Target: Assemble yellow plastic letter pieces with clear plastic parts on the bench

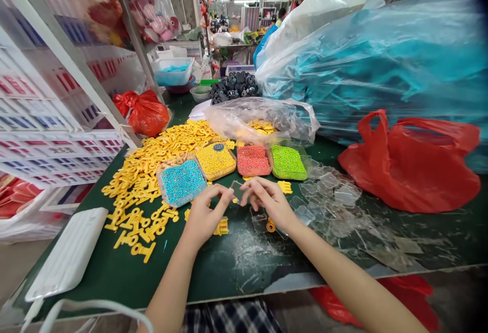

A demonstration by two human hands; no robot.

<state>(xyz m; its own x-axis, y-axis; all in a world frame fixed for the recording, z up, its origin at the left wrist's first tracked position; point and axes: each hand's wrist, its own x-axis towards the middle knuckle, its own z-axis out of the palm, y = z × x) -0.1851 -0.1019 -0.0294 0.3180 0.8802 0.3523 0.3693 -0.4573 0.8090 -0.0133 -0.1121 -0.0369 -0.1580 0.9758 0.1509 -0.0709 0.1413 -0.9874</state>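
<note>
left hand [204, 215]: fingertips pinch the left edge of a small clear bag [238, 190], raised just above the tabletop [236, 267] near the middle of its front edge.
right hand [269, 202]: thumb and fingers closed narrowly on the right edge of the same clear bag, so both hands hold it between them.
bead trays: four in a row just behind the hands, blue tray [182, 182], yellow tray [215, 160], red tray [253, 160], green tray [288, 162].
yellow plastic parts [152, 170]: heaped toward the left edge, a few loose by the left hand.
clear bag pile [335, 201]: spread flat, right of the right hand.
red sack [412, 162]: at the right edge.
blue-tinted sacks [381, 53]: stacked at the back right corner.
white tray [68, 256]: front left corner.
</note>
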